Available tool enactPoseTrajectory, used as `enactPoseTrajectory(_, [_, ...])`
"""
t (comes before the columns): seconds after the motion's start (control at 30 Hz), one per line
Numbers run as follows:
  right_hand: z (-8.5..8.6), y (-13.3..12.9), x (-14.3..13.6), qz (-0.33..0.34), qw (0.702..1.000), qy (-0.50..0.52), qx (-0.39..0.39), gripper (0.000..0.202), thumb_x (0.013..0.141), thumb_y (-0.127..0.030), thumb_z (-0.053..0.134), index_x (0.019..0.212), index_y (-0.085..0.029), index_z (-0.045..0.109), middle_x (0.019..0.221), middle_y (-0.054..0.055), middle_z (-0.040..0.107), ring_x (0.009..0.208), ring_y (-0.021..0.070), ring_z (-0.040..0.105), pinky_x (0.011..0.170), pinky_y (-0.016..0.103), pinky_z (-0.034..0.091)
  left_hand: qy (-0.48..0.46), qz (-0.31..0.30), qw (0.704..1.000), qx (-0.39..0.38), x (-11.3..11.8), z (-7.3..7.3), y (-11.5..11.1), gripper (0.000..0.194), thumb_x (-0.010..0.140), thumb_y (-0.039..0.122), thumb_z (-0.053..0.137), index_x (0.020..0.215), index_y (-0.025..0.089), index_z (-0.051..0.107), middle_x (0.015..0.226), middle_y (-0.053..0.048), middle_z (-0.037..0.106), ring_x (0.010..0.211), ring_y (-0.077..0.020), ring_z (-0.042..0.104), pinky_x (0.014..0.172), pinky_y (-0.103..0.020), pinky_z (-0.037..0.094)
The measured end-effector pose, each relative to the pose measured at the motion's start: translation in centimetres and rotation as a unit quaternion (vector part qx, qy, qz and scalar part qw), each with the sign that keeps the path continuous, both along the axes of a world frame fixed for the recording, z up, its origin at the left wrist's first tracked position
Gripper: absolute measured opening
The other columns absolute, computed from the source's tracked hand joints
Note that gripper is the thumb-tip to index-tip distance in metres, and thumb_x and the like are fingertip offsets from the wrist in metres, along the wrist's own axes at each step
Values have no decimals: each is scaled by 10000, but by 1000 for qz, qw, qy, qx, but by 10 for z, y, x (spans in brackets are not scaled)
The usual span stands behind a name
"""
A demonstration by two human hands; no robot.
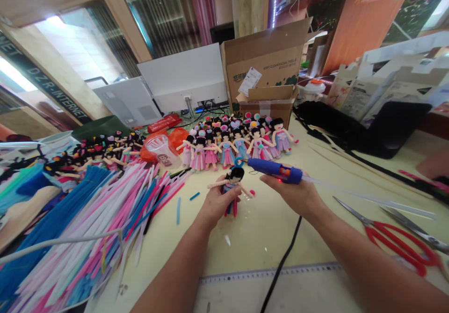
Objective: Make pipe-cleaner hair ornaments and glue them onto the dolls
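My left hand [219, 198] is closed around the body of a small black-haired doll [235, 176], held upright near the middle of the table. A blue loop sits at the top of the doll's head. In my right hand [298, 198] is a blue glue gun [271, 169] with a small red light and a clear glue stick [368, 196] coming out of its back. The gun's nozzle points left, at or very near the blue loop; whether they touch is hard to tell. A black cord runs down from below my right hand.
Finished dolls [226, 151] stand in rows behind my hands. Pipe cleaners [105, 219] lie in bundles at the left. Red-handled scissors [393, 238] rest beside my right forearm. A ruler [273, 272] crosses the near table, and a cardboard box [266, 65] stands at the back.
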State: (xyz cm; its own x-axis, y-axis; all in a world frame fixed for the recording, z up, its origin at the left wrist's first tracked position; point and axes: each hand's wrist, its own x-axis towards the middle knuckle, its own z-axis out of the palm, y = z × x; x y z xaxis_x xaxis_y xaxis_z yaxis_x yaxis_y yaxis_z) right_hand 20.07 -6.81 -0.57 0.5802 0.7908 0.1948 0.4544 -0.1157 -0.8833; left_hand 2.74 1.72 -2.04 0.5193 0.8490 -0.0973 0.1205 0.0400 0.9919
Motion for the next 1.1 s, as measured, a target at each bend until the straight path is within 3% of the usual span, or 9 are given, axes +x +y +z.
enactPoseTrajectory(0.2, [4,0,-2,-14,999,26,-29,326,613,-514,678,697,-199,695,575,5,612,557,183,568,475,279,422,7,-3,1000,8,-1,-2,2,377,663,417,705,905,164,562,727,-7,605,602,-137,594,585,-267,481])
enactPoseTrajectory(0.67, [-2,3,1,-9,1000,18,-7,329,624,-503,682,694,-183,699,554,-8,596,507,146,518,458,252,403,9,-7,1000,17,-2,-3,3,411,672,434,699,952,162,570,753,-15,607,618,-141,600,583,-263,484])
enactPoseTrajectory(1.1, [3,1,1,-4,1000,-6,-3,293,632,-490,685,622,-197,674,515,-19,569,473,132,490,418,241,379,5,19,1000,6,-2,-1,2,421,648,432,721,943,173,569,763,-12,629,595,-139,608,574,-263,483])
